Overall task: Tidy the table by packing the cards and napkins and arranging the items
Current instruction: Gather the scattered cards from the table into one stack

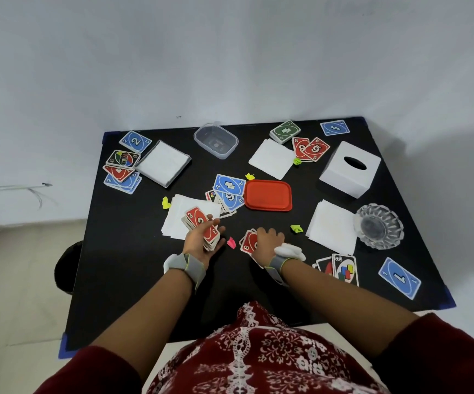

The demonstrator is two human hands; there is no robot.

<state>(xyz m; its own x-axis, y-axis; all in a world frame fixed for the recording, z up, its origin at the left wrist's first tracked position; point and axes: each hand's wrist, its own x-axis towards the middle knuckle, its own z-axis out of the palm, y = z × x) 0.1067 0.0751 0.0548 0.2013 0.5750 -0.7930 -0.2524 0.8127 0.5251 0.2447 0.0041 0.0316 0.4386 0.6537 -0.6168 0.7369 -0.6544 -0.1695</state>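
1. The left hand (201, 237) is palm up, fingers and thumb curled round a stack of cards (201, 226) with a red 3 on top. It is held just above the near edge of a spread of white napkins (179, 220).
2. The right hand (268, 240) lies palm down on a small fan of red cards (247, 241), a red 8 showing at its left. Its fingers bend down over the cards; whether they pinch them or only press on them cannot be told.
3. The two hands are near each other at the middle of the black table (133, 280), with a pink paper scrap (231, 242) between them.
4. Just beyond the hands lies a pile of blue cards (228, 191), touching a red lid (267, 195) on its right.
5. A yellow-green paper scrap (297, 228) lies just right of the right hand, and beyond it a second napkin pile (332, 226) sits against a glass ashtray (379, 226).
6. More loose cards lie well apart from the hands, at the far left, the far right and the near right.
7. At the back stand a clear container (216, 140) and a white tissue box (349, 169).
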